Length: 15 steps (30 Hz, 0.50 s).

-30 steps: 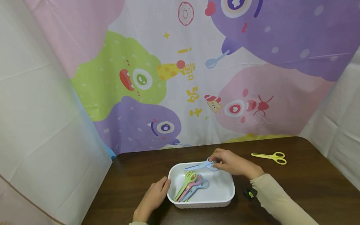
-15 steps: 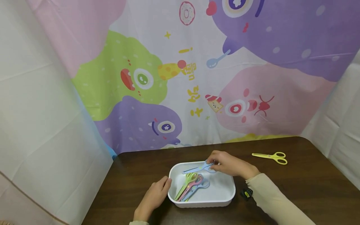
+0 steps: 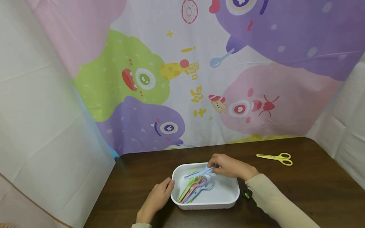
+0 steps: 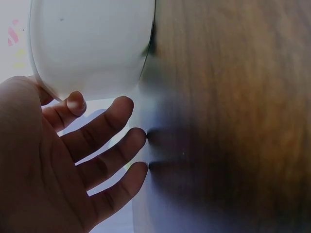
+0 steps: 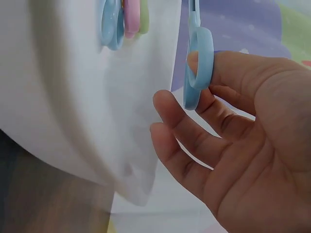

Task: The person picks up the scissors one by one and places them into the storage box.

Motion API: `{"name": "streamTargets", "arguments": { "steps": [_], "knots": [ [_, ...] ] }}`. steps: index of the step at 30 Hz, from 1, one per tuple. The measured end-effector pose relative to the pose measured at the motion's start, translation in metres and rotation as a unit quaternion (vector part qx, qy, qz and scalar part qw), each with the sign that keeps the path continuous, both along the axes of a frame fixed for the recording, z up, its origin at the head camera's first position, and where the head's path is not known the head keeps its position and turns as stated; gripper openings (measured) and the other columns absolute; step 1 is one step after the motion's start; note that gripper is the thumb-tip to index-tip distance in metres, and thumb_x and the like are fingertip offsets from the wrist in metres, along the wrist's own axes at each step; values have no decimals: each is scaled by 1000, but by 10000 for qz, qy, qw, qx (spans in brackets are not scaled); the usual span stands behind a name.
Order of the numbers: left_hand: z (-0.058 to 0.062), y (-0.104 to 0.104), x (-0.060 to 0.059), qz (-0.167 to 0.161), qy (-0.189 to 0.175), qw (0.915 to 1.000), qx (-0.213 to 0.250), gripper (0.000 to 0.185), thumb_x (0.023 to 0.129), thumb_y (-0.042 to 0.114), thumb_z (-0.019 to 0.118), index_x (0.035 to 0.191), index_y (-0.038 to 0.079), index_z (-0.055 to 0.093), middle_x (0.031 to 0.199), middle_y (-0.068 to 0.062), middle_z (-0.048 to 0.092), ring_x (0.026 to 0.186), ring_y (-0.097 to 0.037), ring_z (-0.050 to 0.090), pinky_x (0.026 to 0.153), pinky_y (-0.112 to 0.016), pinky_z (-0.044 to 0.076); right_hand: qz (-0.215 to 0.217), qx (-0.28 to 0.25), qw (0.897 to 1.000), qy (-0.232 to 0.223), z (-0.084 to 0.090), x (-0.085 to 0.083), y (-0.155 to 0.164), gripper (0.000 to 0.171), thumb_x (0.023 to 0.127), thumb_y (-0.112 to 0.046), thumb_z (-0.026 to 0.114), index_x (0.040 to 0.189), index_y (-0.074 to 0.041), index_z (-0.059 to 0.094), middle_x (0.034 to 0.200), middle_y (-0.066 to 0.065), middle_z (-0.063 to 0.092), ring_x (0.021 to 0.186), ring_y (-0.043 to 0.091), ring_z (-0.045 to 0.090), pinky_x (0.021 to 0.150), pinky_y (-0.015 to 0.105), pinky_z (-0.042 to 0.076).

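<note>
My right hand point(image 3: 229, 167) pinches a pair of light blue scissors point(image 3: 196, 174) by the handle loops over the white tray point(image 3: 206, 206). Their blades point left, above the pile. In the right wrist view, thumb and a finger hold the blue loops point(image 5: 207, 54) while the other fingers stay loose. Inside the tray, green scissors point(image 3: 184, 192), pink scissors point(image 3: 193, 189) and another blue pair point(image 3: 196, 193) lie bunched at the left. My left hand point(image 3: 156, 198) grips the tray's left rim between thumb and index finger; its other fingers spread beside the wall.
Yellow scissors point(image 3: 276, 157) lie on the dark wooden table point(image 3: 302, 190) at the right. A small black object point(image 3: 246, 193) is near my right sleeve. Behind the table hangs a cartoon-printed cloth point(image 3: 199, 133), with white cloth point(image 3: 48, 110) at the left side.
My right hand has moved slightly left and towards me with the blue scissors, whose blades now overlap the green handles in view. The left hand stays on the tray.
</note>
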<state>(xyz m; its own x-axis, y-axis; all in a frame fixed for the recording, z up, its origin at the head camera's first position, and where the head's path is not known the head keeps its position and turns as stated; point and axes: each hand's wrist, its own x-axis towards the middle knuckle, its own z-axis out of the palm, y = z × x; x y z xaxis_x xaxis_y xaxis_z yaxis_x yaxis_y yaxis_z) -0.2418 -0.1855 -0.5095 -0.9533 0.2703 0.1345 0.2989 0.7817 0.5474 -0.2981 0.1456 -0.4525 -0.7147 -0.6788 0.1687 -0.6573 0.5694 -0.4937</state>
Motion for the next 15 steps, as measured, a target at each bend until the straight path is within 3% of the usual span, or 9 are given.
{"name": "streamTargets", "arguments": {
  "steps": [15],
  "knots": [
    [1,-1,0,-7,-56,10000,-2,34,110,41,44,88,17,52,67,6,38,65,-12,47,60,-29,38,66,154,9998,-147,3,-5,-13,13,95,-11,74,107,-7,74,100,0,63,92,13,61,84,29,55]
  ]
}}
